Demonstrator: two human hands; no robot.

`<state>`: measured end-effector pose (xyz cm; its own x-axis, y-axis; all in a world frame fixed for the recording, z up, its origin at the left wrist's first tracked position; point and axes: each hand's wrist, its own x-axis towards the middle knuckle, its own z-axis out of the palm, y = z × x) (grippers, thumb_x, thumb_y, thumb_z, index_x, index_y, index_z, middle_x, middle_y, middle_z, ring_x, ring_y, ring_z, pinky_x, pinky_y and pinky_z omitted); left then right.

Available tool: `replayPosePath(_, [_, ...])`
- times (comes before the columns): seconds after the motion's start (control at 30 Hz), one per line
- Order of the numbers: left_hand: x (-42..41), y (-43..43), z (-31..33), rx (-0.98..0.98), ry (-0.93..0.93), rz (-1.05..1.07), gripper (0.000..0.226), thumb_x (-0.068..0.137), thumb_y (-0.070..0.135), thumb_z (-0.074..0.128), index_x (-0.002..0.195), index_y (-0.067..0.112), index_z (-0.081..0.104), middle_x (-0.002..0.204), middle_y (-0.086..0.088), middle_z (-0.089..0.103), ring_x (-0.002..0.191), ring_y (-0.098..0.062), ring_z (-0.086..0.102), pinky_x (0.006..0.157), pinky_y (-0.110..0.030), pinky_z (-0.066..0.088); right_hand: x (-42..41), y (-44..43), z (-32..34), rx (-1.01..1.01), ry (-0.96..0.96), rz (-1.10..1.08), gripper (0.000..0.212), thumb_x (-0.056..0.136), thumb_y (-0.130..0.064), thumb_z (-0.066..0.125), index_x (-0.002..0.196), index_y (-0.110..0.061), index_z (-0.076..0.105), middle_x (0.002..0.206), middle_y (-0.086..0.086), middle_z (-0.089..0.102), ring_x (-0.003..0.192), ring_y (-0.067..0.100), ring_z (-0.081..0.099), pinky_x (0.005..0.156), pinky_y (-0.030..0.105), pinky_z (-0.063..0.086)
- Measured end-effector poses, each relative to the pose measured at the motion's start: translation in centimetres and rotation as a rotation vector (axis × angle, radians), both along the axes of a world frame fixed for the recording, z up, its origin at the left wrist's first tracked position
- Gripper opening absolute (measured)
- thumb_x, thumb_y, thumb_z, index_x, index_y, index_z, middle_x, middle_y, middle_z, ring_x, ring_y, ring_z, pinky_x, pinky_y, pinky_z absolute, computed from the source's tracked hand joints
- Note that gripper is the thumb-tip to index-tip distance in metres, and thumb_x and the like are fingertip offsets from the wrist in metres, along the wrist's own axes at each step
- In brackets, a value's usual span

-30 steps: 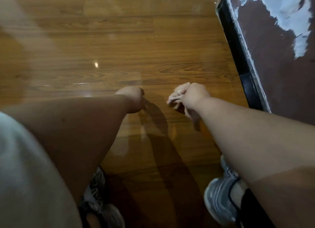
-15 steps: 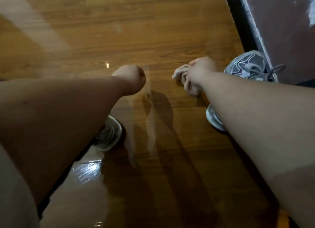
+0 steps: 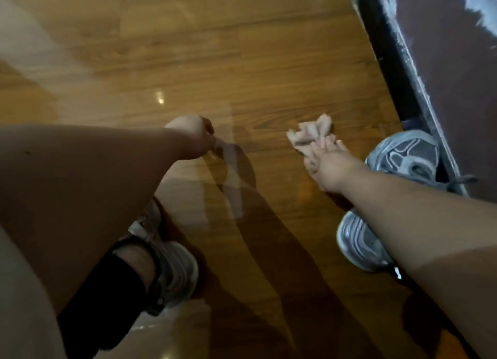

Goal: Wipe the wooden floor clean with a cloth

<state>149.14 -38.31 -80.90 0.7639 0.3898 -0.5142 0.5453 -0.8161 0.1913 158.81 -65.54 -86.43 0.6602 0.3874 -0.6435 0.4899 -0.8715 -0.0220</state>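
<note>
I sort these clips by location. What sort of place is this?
Probably an indoor room, perhaps a home: a glossy wooden floor, a black strip like a skirting board along its right side, and a grey sneaker beside the cloth lying on it.

The wooden floor (image 3: 188,63) is finished as smooth, varnished board with dark grain lines. Its high gloss is shown by a bright light spot left of centre and by mirrored shapes in the lower middle. The cloth (image 3: 309,134), right of centre, is made of pale, soft, crumpled, matt fabric. The grey sneakers (image 3: 403,154) are faced with a faintly sheened synthetic upper, ribbed with paler lines. A matt black knit sock (image 3: 115,278) is worn at lower left. At upper right, a black edge (image 3: 382,49) is bordered by a dark brown panel (image 3: 443,49) mottled with rough white patches.
</note>
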Motion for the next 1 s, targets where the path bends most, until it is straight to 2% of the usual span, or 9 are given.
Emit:
replayPosePath(0.1, [4.6,-0.1,-0.1,-0.054,-0.026,0.005,0.029,0.094,0.03,0.053,0.121,0.021,0.062,0.11,-0.003,0.061,0.09,-0.021,0.053,0.073,-0.028,0.039,2.8,0.0,-0.3,-0.069,-0.061,-0.196,0.069,0.096,-0.023,0.042,0.154,-0.013,0.006,0.158,0.014,-0.023,0.147,0.029,-0.013,0.12,0.043,0.007])
replayPosePath(0.17, [4.5,-0.5,-0.3,-0.061,-0.014,-0.019,0.029,0.094,0.032,0.052,0.12,0.023,0.062,0.102,0.0,0.057,0.085,-0.019,0.051,0.067,-0.028,0.038,2.5,0.8,-0.5,-0.046,-0.053,-0.27,0.09,0.087,-0.018,0.061,0.154,-0.013,0.001,0.154,0.01,-0.034,0.146,0.029,-0.016,0.119,0.042,0.01])
replayPosePath(0.23, [7.7,-0.6,-1.5,-0.063,-0.004,-0.115,0.032,0.092,0.032,0.051,0.122,0.025,0.06,0.112,0.0,0.059,0.088,-0.02,0.052,0.066,-0.029,0.04,4.8,1.3,-0.9,-0.025,-0.027,-0.372,0.103,0.081,-0.016,0.068,0.154,-0.015,-0.005,0.153,0.006,-0.035,0.147,0.027,-0.016,0.119,0.038,0.009])
replayPosePath(0.37, [9.0,-0.2,-3.7,-0.042,0.047,-0.268,0.056,0.091,0.027,0.053,0.144,0.032,0.037,0.155,0.003,0.026,0.133,-0.027,0.037,0.103,-0.039,0.039,6.3,1.6,-1.2,0.153,-0.114,-0.36,0.068,0.097,-0.025,0.044,0.153,-0.008,0.01,0.159,0.013,-0.017,0.148,0.03,-0.006,0.12,0.038,0.009])
replayPosePath(0.5, [11.3,1.5,-5.2,-0.02,0.058,-0.287,0.07,0.09,0.031,0.056,0.15,0.034,0.02,0.161,0.004,0.003,0.145,-0.028,0.011,0.111,-0.048,0.028,10.8,2.4,-1.0,0.159,-0.153,-0.337,0.063,0.099,-0.024,0.04,0.152,-0.004,0.012,0.16,0.017,-0.01,0.147,0.034,-0.001,0.12,0.043,0.012])
replayPosePath(0.6, [11.6,2.7,-5.5,0.016,0.046,-0.3,0.068,0.091,0.035,0.055,0.149,0.033,0.022,0.161,0.003,0.004,0.144,-0.028,0.015,0.109,-0.047,0.03,14.9,1.0,-1.0,0.028,-0.16,-0.433,0.065,0.099,-0.022,0.04,0.153,-0.006,0.008,0.16,0.015,-0.012,0.147,0.032,0.001,0.117,0.039,0.018])
replayPosePath(0.73, [12.5,3.6,-5.5,-0.004,-0.056,-0.231,0.059,0.09,0.029,0.055,0.145,0.029,0.034,0.16,-0.001,0.013,0.141,-0.029,0.021,0.11,-0.046,0.03,17.4,-0.3,-0.7,0.027,-0.258,-0.525,0.061,0.094,-0.02,0.05,0.148,-0.003,0.026,0.155,0.018,0.023,0.135,0.038,0.032,0.108,0.045,0.033])
replayPosePath(0.87, [13.2,3.0,-5.8,-0.003,-0.186,-0.267,0.055,0.089,0.025,0.053,0.143,0.026,0.039,0.158,0.001,0.021,0.139,-0.027,0.026,0.11,-0.043,0.029,18.0,4.4,-2.6,0.185,-0.348,-0.583,0.057,0.1,-0.019,0.032,0.152,-0.003,0.012,0.161,0.015,-0.006,0.148,0.028,-0.003,0.117,0.035,0.002])
replayPosePath(1.0, [14.6,2.6,-7.0,-0.013,-0.264,-0.29,0.048,0.089,0.024,0.052,0.137,0.022,0.048,0.155,-0.001,0.028,0.137,-0.026,0.029,0.108,-0.043,0.031,23.5,6.1,-3.9,0.235,-0.351,-0.482,0.059,0.101,-0.03,0.028,0.154,-0.011,0.008,0.162,0.01,-0.009,0.149,0.025,-0.004,0.118,0.035,-0.001])
